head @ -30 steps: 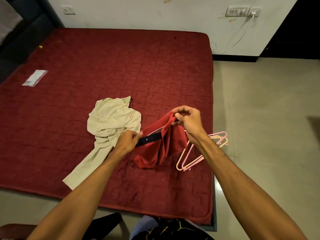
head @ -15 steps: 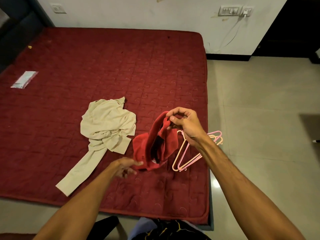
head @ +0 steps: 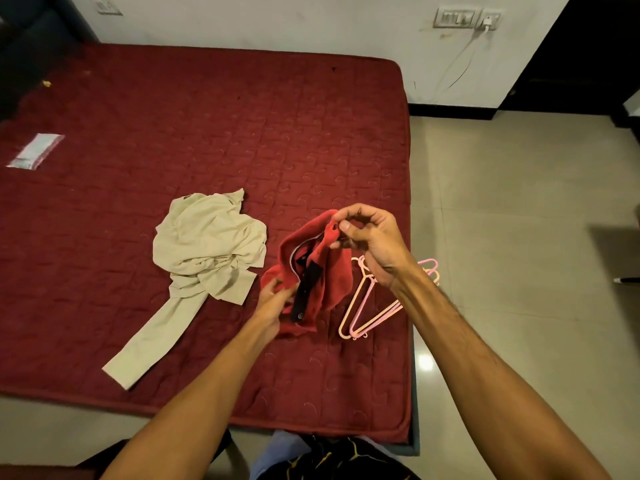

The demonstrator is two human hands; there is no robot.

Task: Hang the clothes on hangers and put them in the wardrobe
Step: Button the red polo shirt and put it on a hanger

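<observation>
A red garment [head: 332,282] with a black button placket hangs bunched above the maroon mattress [head: 207,133]. My right hand [head: 370,237] pinches its upper edge at the collar. My left hand [head: 277,303] grips its lower part beside the placket. A crumpled beige garment [head: 207,247] lies on the mattress to the left, one sleeve stretched toward the front edge. Pink and peach plastic hangers [head: 363,306] lie on the mattress near its right edge, partly hidden behind my right wrist. No wardrobe is in view.
A small clear packet [head: 34,150] lies at the mattress's far left. Beige tiled floor [head: 519,237] runs along the right side. A wall socket with a plugged-in cable [head: 488,22] is on the back wall, with a dark doorway [head: 588,46] at the far right.
My left hand let go of the black placket, dropped low, then took hold of the garment's lower part. My right hand kept its pinch and the garment now hangs more vertically.
</observation>
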